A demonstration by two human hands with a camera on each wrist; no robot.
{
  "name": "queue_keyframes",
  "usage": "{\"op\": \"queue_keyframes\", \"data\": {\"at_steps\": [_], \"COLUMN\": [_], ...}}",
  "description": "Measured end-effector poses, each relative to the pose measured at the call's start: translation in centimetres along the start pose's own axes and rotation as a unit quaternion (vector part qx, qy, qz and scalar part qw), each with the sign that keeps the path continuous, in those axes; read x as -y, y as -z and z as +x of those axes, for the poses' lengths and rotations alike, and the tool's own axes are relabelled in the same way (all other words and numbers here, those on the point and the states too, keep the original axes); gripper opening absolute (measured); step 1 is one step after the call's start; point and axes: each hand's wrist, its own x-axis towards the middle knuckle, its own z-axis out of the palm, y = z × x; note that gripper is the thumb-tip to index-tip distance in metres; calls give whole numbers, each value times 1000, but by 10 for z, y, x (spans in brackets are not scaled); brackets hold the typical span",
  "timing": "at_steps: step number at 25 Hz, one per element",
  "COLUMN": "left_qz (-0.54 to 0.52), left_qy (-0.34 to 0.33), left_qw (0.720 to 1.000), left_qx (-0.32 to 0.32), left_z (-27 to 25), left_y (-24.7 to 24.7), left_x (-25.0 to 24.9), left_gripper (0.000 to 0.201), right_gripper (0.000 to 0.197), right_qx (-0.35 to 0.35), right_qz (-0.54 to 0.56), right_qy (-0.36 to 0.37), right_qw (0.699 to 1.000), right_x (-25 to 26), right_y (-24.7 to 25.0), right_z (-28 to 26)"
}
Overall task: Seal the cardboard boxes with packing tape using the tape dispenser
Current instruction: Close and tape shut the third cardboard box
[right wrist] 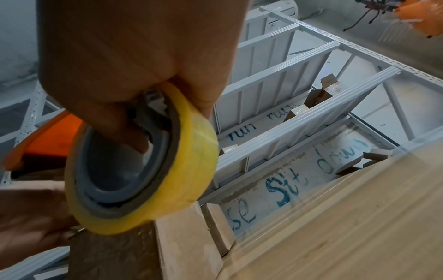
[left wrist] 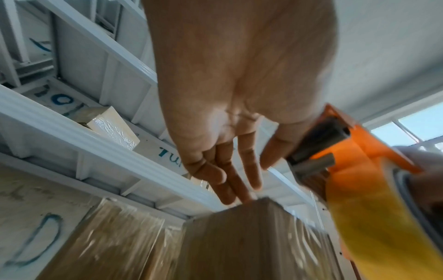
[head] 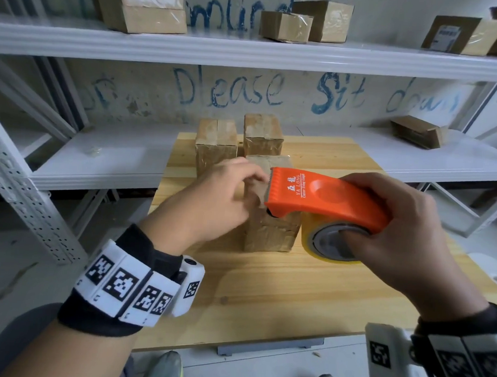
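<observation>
Three small taped cardboard boxes stand on the wooden table (head: 293,291). The nearest box (head: 268,235) (left wrist: 251,236) (right wrist: 187,236) is right in front of me. My right hand (head: 397,230) (right wrist: 120,56) grips the orange tape dispenser (head: 327,195) (left wrist: 359,151) (right wrist: 48,140), fingers through the core of its yellow tape roll (head: 308,232) (right wrist: 191,161). The dispenser's toothed end hangs over the nearest box's top. My left hand (head: 236,187) (left wrist: 246,161) reaches to that box's top beside the teeth, fingers fairly straight, tips at the box's upper edge.
Two more boxes (head: 215,146) (head: 263,134) stand behind the nearest one. White metal shelving (head: 248,53) runs behind and left of the table, with several boxes on the top shelf and an open box (head: 417,133) at middle right. My shoes show below the table's front edge.
</observation>
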Motion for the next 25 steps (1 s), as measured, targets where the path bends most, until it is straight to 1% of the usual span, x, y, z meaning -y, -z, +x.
{"op": "queue_keyframes", "data": {"at_steps": [3,4,5,6,7,8,9,12,15,19,20,23,25], "left_qz": [-79,-118,-159,-191,-213,-231,-249,-299,-320,-375,-386,-392,-385], "left_qy": [80,102,118,123,118,108,103,115,122,126,121,107,117], "left_qw": [992,986,980,974,969,964,959,944,935,914,910,909,909], "left_qx": [-58,-58,-37,1,42,71,83,78,91,89,91,99,104], "left_z": [0,-1,-2,-3,-4,-4,-4,-4,-4,-4,-4,-4,-5], "left_y": [9,10,10,8,6,4,2,1,1,1,2,6,7], "left_x": [-6,-11,-15,-19,-22,-24,-24,-19,-18,-19,-18,-17,-16], "left_gripper": [26,35,47,54,56,56,55,49,44,59,59,47,45], "right_gripper": [52,51,51,51,51,51,50,50,51,50,50,50,50], "right_qx": [-21,-25,-26,-25,-25,-25,-27,-34,-38,-41,-43,-46,-45], "right_qz": [-21,-27,-30,-31,-31,-32,-33,-30,-30,-28,-27,-21,-21], "right_qy": [1,0,0,1,1,1,0,-12,-17,-10,-7,-1,2], "right_qw": [1000,999,999,999,999,999,999,999,999,999,999,999,999], "right_x": [-3,-3,-2,-2,-2,-2,-2,-3,-4,-2,-2,-2,-2], "right_y": [-1,-2,-3,-4,-4,-4,-4,-5,-6,-5,-5,-4,-4], "right_z": [0,0,0,0,0,0,0,0,-1,0,0,0,1]}}
